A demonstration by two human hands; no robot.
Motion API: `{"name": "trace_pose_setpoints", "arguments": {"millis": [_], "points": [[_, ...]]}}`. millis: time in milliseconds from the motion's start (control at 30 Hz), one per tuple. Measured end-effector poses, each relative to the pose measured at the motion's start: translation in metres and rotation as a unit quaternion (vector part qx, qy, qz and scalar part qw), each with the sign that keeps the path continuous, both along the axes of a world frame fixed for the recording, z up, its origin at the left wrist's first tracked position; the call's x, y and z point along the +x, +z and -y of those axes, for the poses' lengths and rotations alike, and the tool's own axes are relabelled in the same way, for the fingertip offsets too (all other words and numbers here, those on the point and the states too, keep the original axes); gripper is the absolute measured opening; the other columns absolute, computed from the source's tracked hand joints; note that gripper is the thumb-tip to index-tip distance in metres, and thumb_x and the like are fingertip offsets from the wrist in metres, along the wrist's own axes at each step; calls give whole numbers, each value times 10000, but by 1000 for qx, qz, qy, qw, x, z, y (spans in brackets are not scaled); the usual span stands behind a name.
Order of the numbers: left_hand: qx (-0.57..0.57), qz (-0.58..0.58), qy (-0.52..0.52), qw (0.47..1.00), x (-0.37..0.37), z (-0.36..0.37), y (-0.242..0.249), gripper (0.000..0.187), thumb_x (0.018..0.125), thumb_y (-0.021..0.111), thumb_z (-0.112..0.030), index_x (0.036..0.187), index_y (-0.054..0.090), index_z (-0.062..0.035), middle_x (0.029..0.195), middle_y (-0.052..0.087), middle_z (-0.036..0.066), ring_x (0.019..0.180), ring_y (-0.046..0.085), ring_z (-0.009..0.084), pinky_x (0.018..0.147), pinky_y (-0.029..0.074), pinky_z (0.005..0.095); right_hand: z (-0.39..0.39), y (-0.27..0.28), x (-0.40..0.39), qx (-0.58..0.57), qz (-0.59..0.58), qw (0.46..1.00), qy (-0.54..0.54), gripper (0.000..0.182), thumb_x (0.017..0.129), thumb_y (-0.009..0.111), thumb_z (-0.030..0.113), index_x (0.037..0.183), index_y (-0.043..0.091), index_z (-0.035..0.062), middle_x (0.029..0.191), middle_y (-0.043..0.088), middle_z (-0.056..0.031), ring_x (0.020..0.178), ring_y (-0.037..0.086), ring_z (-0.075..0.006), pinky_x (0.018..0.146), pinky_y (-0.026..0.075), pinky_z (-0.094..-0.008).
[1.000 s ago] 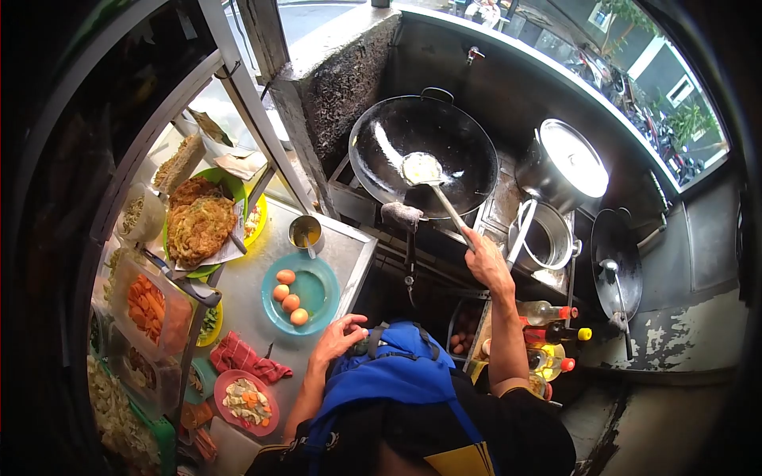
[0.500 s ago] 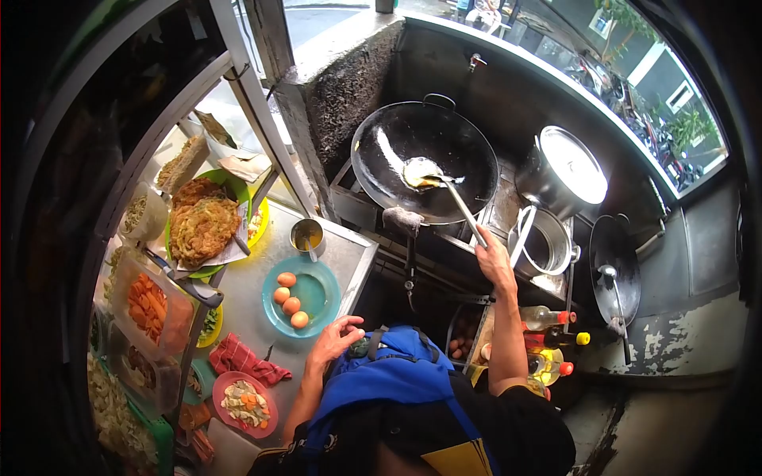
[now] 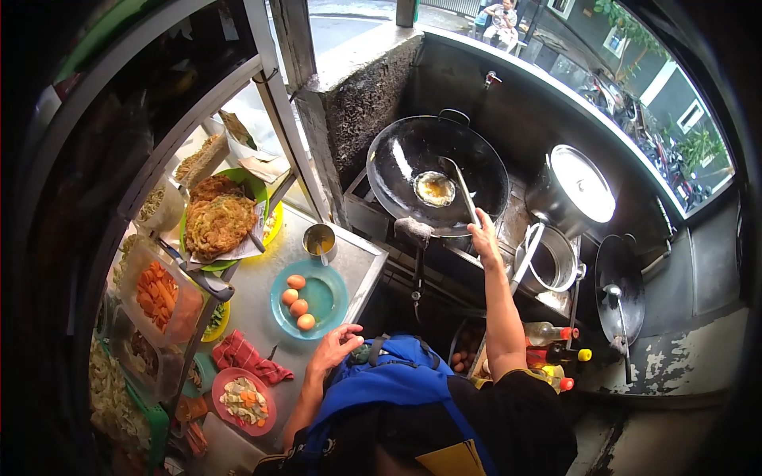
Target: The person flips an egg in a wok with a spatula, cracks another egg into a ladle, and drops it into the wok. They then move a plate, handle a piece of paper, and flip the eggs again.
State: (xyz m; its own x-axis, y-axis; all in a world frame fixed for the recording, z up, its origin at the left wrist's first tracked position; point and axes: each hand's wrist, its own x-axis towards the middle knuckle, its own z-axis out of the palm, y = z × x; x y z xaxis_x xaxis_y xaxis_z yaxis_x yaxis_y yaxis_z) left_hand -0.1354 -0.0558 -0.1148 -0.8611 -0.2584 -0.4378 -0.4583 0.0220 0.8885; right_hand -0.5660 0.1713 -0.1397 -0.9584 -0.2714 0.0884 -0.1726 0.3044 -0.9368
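My right hand [image 3: 486,238] is closed round the handle of a metal spatula [image 3: 463,190]. The spatula's head rests in a large black wok [image 3: 389,178], just right of a frying egg [image 3: 435,189] with white edges and a yellow middle. My left hand [image 3: 337,347] hangs beside the blue bag [image 3: 389,373] at my waist, fingers loosely apart with nothing in them. Nearest to it is a teal plate [image 3: 327,324] bearing several brown eggs [image 3: 298,307]. Behind that plate stands a metal cup [image 3: 319,239] with yellow liquid and a spoon handle.
A lidded pot [image 3: 567,190], an open pot [image 3: 577,266] and a second wok [image 3: 615,274] with a ladle are on the right. Bottles [image 3: 548,333] stand near my right elbow. Fried omelettes [image 3: 221,226], carrots [image 3: 156,295] and a pink plate [image 3: 218,389] of chopped food lie left.
The spatula has come off the egg and swung to its right side. The egg now lies fully visible and rounder. My left hand stays by the bag; the view has shifted slightly.
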Motion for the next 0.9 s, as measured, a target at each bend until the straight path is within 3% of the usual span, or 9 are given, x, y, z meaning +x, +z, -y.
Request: {"name": "trace_pose_setpoints", "arguments": {"millis": [67, 100, 267, 333, 467, 500, 600, 733, 900], "points": [[-7, -2, 3, 1000, 4, 1, -6, 432, 868, 738, -261, 1226, 651, -34, 936, 664, 55, 875, 612, 129, 811, 509, 284, 6, -13, -9, -31, 4, 999, 18, 595, 866, 614, 50, 1440, 461, 32, 1135, 617, -55, 750, 530, -87, 633, 444, -226], [-13, -4, 3, 1000, 7, 0, -9, 433, 867, 736, -264, 1223, 652, -31, 936, 664, 56, 876, 612, 131, 811, 508, 286, 11, 16, 6, -54, 88, 994, 27, 594, 853, 600, 22, 1426, 450, -29, 1406, 536, -159, 1289, 502, -236, 1098, 355, -313], [-21, -11, 9, 1000, 13, 0, -17, 428, 872, 726, -270, 1221, 655, -32, 933, 666, 57, 870, 614, 135, 814, 507, 293, 7, 42, 31, -44, 68, 996, 48, 563, 879, 584, 30, 1424, 454, -23, 1365, 568, -139, 1244, 533, -215, 1063, 387, -302], [-6, -7, 13, 1000, 12, -1, -19, 423, 877, 721, -267, 1222, 654, -32, 930, 666, 56, 869, 615, 136, 816, 506, 294, 1, 71, 56, 55, -37, 995, 80, 562, 885, 588, 37, 1430, 457, 0, 1331, 585, -127, 1201, 552, -211, 1031, 408, -302], [4, 2, 6, 1000, 6, -2, -18, 407, 890, 708, -252, 1225, 649, -29, 930, 665, 52, 870, 612, 132, 811, 503, 288, -26, 93, 80, 53, 44, 991, 118, 535, 898, 609, 80, 1418, 495, 38, 1196, 610, -71, 956, 570, -145, 864, 463, -273], [8, 6, 1, 1000, 4, -1, -18, 402, 894, 705, -247, 1224, 647, -26, 927, 664, 51, 868, 609, 130, 807, 501, 285, -28, 109, 90, 46, 102, 986, 122, 532, 893, 624, 96, 1411, 512, 50, 1106, 590, -17, 817, 505, -93, 737, 442, -241], [15, 10, 1, 1000, -4, -2, -7, 404, 896, 703, -247, 1227, 644, -23, 923, 662, 50, 860, 606, 129, 804, 498, 281, -35, 115, 102, 54, 161, 978, 121, 538, 886, 635, 101, 1409, 518, 60, 1023, 575, 17, 734, 446, -69, 653, 401, -221], [36, 2, 3, 999, -8, -1, -12, 399, 899, 699, -241, 1226, 643, -21, 917, 658, 47, 850, 601, 125, 799, 495, 277, -33, 101, 95, 40, 79, 987, 131, 553, 890, 652, 88, 1422, 503, 86, 744, 476, 70, 562, 383, -24, 491, 302, -202], [19, -24, 15, 999, -2, -1, -14, 364, 922, 681, -185, 1235, 621, -10, 884, 637, 4, 761, 569, 74, 696, 483, 231, -59, 119, 74, -221, 293, 929, 38, 649, 911, 658, 97, 1486, 357, 103, 768, 539, 5, 507, 440, -53, 451, 349, -186]]}}
